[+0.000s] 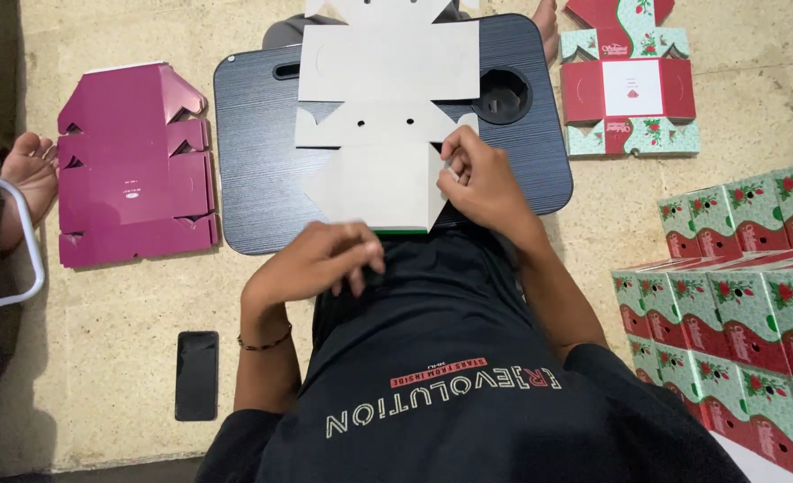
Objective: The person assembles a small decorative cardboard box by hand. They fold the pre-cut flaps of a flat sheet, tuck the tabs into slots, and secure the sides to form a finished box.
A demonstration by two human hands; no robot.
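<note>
Flat unfolded carton point(387, 116), plain side up, on dark lap tray point(253, 152) w/ round cup hole. Right hand point(481, 179) pinches carton's side flap, fingers closed on it. Left hand point(311, 264) at carton's near edge, fingers curled; grip can't be told. Stack of purple flat cartons point(132, 170) left; folded green-red boxes point(736, 286) right; phone point(197, 374) on floor.

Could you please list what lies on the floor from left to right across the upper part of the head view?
Magenta flat carton stack → dark lap tray → grey unfolded carton blank, with the right hand at its edge → red-and-green flat carton.
</note>
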